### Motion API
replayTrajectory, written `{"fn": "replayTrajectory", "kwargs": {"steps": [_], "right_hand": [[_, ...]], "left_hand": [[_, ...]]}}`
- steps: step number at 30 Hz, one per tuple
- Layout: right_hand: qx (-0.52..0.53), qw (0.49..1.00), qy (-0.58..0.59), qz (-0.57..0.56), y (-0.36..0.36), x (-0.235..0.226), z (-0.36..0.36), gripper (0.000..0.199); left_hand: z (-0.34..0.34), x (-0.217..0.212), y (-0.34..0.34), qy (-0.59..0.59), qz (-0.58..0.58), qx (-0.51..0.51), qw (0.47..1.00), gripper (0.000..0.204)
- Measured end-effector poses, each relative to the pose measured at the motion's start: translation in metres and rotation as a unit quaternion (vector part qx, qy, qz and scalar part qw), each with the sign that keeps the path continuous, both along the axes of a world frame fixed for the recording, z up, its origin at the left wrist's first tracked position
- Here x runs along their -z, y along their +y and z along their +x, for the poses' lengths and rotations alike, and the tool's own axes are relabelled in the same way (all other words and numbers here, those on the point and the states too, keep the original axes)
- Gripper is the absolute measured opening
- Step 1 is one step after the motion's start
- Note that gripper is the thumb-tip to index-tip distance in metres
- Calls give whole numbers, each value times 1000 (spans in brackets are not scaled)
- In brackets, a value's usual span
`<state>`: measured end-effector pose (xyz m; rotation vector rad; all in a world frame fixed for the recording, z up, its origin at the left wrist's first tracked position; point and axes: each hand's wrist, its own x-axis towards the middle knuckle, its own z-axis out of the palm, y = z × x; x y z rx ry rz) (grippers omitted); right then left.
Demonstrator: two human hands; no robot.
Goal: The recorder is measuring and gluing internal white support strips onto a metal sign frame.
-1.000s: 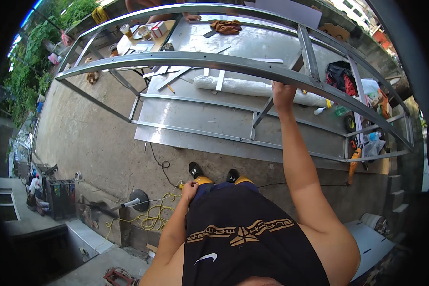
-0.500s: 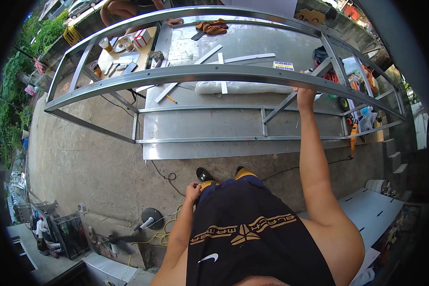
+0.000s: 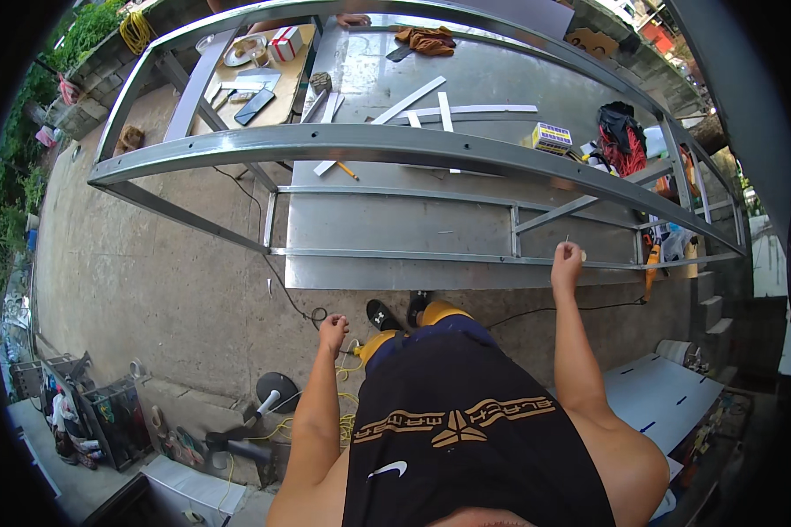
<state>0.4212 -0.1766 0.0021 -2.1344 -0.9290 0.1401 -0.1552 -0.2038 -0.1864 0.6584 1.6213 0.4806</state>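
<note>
Right hand (image 3: pixel 568 263) pinching, left hand (image 3: pixel 333 334) curled, beside a long metal frame (image 3: pixel 390 140)

Between thumb and fingers, the right hand grips a small thing (image 3: pixel 567 238) just past the worktop's (image 3: pixel 387 227) near edge, toward its right end. Only a thin tip clears the fingers, pointing away from the person toward the far edge; the rest is covered, so I can't say what it is. The left hand hangs well apart, off the near left corner, fingers bent in; whether it holds anything, I can't tell.

The frame stands over the worktop, its long axis running left to right along the near edge, its lower rails close to that edge. Its far upper rail is partly cut off at the top of the view. The near upper rail crosses in front of the white strips (image 3: pixel 413 101), hiding part of them. At the right end, an orange tool (image 3: pixel 651 270) is partly blocked by the lower rail. Near the far left corner rests another person's hand (image 3: pixel 353 19); the body behind it is mostly out of view. Brown gloves (image 3: pixel 426 40) lie by the far edge.
</note>
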Motion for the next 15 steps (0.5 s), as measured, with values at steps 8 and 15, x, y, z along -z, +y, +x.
{"fn": "replayTrajectory", "kwargs": {"steps": [8,15], "right_hand": [[-358,845,125,-378,-63,73,-104,24],[-263,833,270,-404,-6,102,-77,26]], "left_hand": [[50,-33,97,-39,104,-89,990,23],[36,-39,221,-41,186,-149,970,34]]}}
